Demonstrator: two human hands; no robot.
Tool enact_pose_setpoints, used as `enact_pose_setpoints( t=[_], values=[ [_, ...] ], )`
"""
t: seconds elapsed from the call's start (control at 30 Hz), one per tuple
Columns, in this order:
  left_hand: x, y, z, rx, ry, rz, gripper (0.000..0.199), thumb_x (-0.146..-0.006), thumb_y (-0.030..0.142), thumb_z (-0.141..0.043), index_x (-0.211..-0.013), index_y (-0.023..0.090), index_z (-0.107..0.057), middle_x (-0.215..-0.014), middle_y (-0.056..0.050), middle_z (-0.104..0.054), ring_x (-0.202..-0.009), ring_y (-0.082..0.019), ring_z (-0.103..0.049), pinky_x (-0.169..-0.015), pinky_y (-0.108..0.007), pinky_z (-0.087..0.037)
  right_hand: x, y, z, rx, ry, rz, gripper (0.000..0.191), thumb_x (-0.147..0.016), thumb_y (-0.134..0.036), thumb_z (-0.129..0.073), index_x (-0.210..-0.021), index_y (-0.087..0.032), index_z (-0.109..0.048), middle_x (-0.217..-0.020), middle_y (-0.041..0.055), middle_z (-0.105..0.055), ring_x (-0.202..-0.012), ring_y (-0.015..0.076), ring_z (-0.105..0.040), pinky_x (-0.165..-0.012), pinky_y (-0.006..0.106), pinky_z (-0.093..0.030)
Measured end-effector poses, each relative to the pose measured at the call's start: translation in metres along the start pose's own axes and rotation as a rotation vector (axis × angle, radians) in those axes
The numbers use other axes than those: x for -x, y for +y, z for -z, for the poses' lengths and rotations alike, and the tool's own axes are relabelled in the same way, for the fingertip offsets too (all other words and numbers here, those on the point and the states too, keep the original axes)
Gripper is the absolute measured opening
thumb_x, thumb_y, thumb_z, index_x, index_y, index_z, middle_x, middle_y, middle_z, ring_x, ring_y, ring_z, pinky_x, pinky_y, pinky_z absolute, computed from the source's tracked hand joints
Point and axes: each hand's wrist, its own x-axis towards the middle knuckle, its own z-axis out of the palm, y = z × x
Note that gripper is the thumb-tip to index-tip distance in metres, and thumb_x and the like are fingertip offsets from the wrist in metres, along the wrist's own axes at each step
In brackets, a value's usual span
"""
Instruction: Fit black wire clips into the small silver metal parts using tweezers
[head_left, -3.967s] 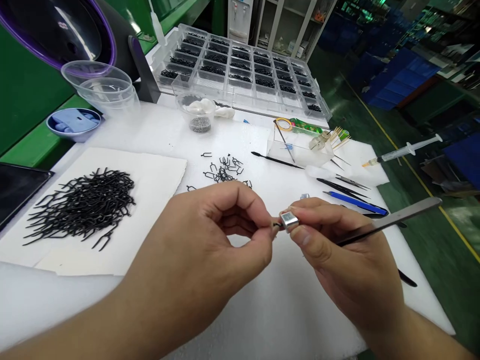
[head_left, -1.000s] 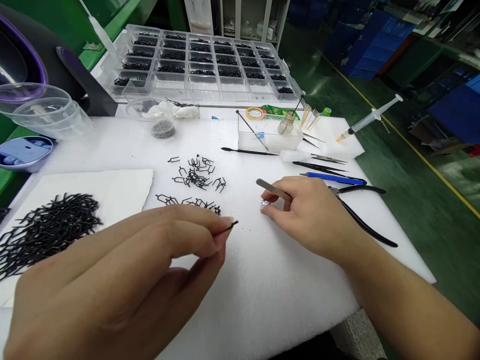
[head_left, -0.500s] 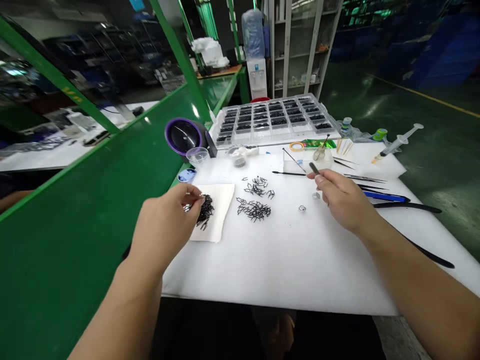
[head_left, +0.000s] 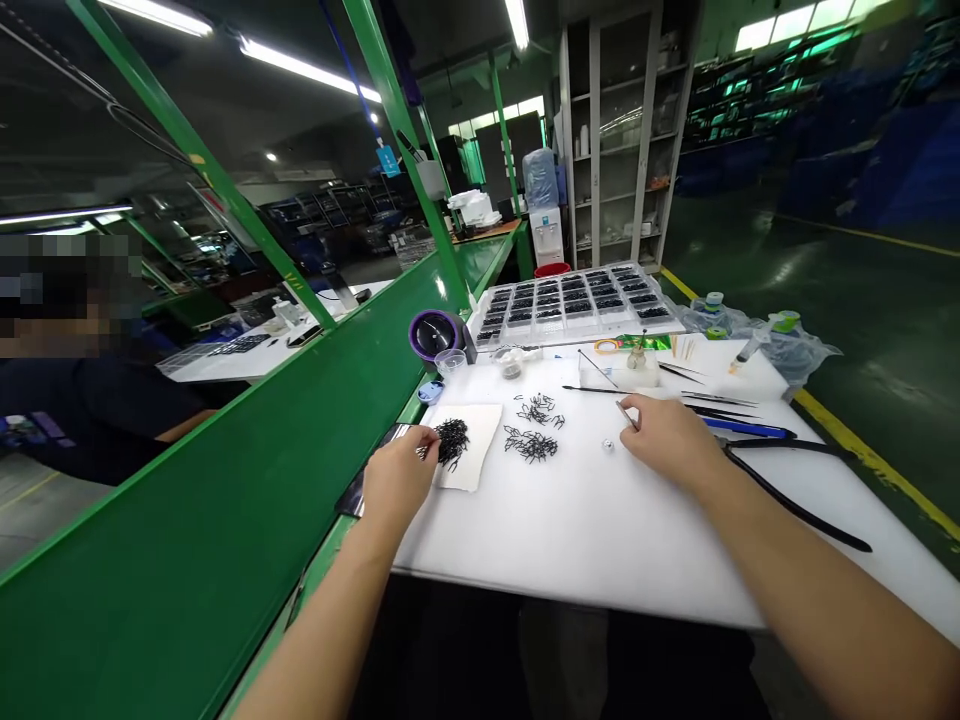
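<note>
My left hand (head_left: 399, 474) is closed in a pinch at the left edge of a heap of small black forked pieces (head_left: 453, 440). What its fingertips hold, if anything, is too small to make out. Under the heap lies a white paper sheet (head_left: 480, 455). Two looser groups of forked pieces, a nearer one (head_left: 532, 444) and a farther one (head_left: 538, 408), lie right of the paper. My right hand (head_left: 664, 438) grips a slim grey metal tool (head_left: 627, 414), its end showing past the fingers. A small shiny metal piece (head_left: 608, 445) rests just left of that hand.
A compartment tray (head_left: 574, 300) of black parts stands at the back. Nearer are a black-purple round device (head_left: 436, 336), clear cups (head_left: 450, 362) and a white block (head_left: 600, 375). Blue-handled pliers (head_left: 750, 428) and several tweezers lie right. A green partition (head_left: 247, 480) borders the left; a person sits beyond.
The view has tipped up and swung left, bringing a seated person into sight. My left hand still pinches at the heap. The right hand keeps the grey tool and now covers a second metal piece.
</note>
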Motion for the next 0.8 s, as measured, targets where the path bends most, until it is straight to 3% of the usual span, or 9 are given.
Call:
enact_pose_setpoints(
  t=[0.07,0.2,0.37,0.47,0.53,0.67,0.7,0.73,0.8],
  values=[
    [-0.004,0.001,-0.003,-0.012,-0.012,-0.001,0.026,-0.099,0.036,-0.062,-0.116,0.017,-0.067,-0.114,-0.008,-0.069,-0.097,-0.021,-0.068,-0.086,-0.041,-0.059,0.0,0.0,-0.003,0.054,-0.003,0.008,0.033,-0.099,-0.04,-0.063,-0.124,-0.018,-0.064,-0.121,0.0089,-0.067,-0.103,0.0219,-0.067,-0.09,0.044,-0.058],
    [-0.009,-0.004,-0.008,-0.019,-0.003,-0.01,0.026,-0.099,0.036,-0.062,-0.117,0.017,-0.067,-0.113,-0.008,-0.069,-0.096,-0.02,-0.069,-0.085,-0.04,-0.059,0.0,-0.001,-0.007,0.086,0.044,0.036,0.032,-0.099,-0.04,-0.063,-0.119,-0.017,-0.065,-0.121,0.009,-0.068,-0.105,0.0222,-0.067,-0.091,0.045,-0.057],
    [0.012,-0.022,-0.002,0.027,0.164,-0.087,0.024,-0.101,0.035,-0.059,-0.114,0.017,-0.069,-0.107,-0.007,-0.073,-0.091,-0.02,-0.071,-0.084,-0.039,-0.06,0.002,-0.001,-0.008,0.025,0.186,0.145,0.026,-0.1,-0.041,-0.06,-0.096,-0.016,-0.067,-0.095,0.004,-0.069,-0.087,0.0174,-0.066,-0.082,0.038,-0.056],
    [0.059,-0.04,0.001,0.089,0.365,-0.195,0.026,-0.103,0.027,-0.05,-0.114,0.019,-0.072,-0.111,-0.012,-0.077,-0.104,-0.024,-0.073,-0.094,-0.039,-0.058,0.007,-0.008,-0.003,-0.058,0.25,0.317,0.036,-0.1,-0.032,-0.054,-0.068,-0.017,-0.061,-0.071,0.0025,-0.061,-0.07,0.0166,-0.059,-0.072,0.033,-0.049],
    [0.103,-0.051,-0.003,0.143,0.415,-0.322,0.022,-0.099,0.027,-0.054,-0.103,0.022,-0.075,-0.097,-0.005,-0.081,-0.093,-0.021,-0.076,-0.091,-0.033,-0.06,0.015,-0.02,0.007,-0.13,0.269,0.447,0.04,-0.099,-0.028,-0.05,-0.06,-0.019,-0.057,-0.064,0.0036,-0.057,-0.064,0.0169,-0.055,-0.066,0.034,-0.045],
    [0.183,-0.056,-0.031,0.188,0.38,-0.419,0.023,-0.097,0.022,-0.053,-0.105,0.026,-0.074,-0.094,0.0,-0.081,-0.083,-0.016,-0.078,-0.077,-0.023,-0.064,0.058,-0.056,0.043,-0.298,0.225,0.685,0.031,-0.099,-0.028,-0.051,-0.075,-0.02,-0.068,-0.071,0.0046,-0.065,-0.067,0.0172,-0.059,-0.066,0.033,-0.045],
    [0.196,-0.054,-0.041,0.184,0.368,-0.402,0.024,-0.097,0.022,-0.052,-0.106,0.025,-0.074,-0.095,-0.001,-0.081,-0.084,-0.017,-0.079,-0.076,-0.024,-0.065,0.076,-0.065,0.053,-0.369,0.173,0.734,0.025,-0.099,-0.028,-0.052,-0.086,-0.022,-0.072,-0.079,0.0044,-0.069,-0.072,0.0176,-0.063,-0.069,0.032,-0.047],
    [0.204,-0.05,-0.05,0.175,0.354,-0.377,0.024,-0.096,0.022,-0.053,-0.108,0.023,-0.073,-0.098,-0.003,-0.081,-0.086,-0.019,-0.079,-0.075,-0.027,-0.066,0.096,-0.074,0.061,-0.604,-0.011,0.752,0.02,-0.099,-0.027,-0.054,-0.098,-0.025,-0.074,-0.088,0.0052,-0.072,-0.078,0.019,-0.065,-0.072,0.033,-0.05],
    [0.212,-0.043,-0.067,0.162,0.32,-0.339,0.027,-0.095,0.021,-0.053,-0.114,0.021,-0.071,-0.104,-0.006,-0.081,-0.091,-0.023,-0.079,-0.075,-0.032,-0.068,0.138,-0.086,0.07,-1.13,-0.569,0.633,0.025,-0.1,-0.036,-0.054,-0.117,-0.035,-0.072,-0.109,0.0048,-0.074,-0.099,0.0255,-0.069,-0.087,0.038,-0.054]
  ],
)
